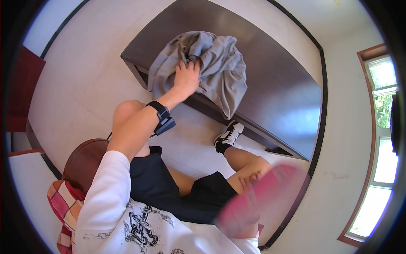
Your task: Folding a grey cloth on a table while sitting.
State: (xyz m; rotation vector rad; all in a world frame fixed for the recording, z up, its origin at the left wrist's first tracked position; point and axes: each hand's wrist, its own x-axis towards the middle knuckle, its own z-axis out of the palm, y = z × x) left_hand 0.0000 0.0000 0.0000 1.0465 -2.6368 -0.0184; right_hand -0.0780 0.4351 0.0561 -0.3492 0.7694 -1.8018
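Note:
A crumpled grey garment [226, 63] lies bunched on a dark brown low table [279, 80], one part hanging over the near edge. My left hand [187, 79] reaches onto it, with the fingers closed into its folds beside a dark opening. Around my left wrist is a black strap with a black device [164, 118]. By my right knee, my right hand [249, 182] is mostly hidden behind a pink oblong thing [264, 197], smeared by motion. Bent fingers show past its far edge, as if gripping it; its exact kind cannot be made out.
I sit with my knees close to the table. A black-and-white shoe [229, 134] is on the floor at its near edge. A round brown seat [84, 163] and a checked cushion [67, 199] are at my left. A wall with windows [382, 110] stands at the right.

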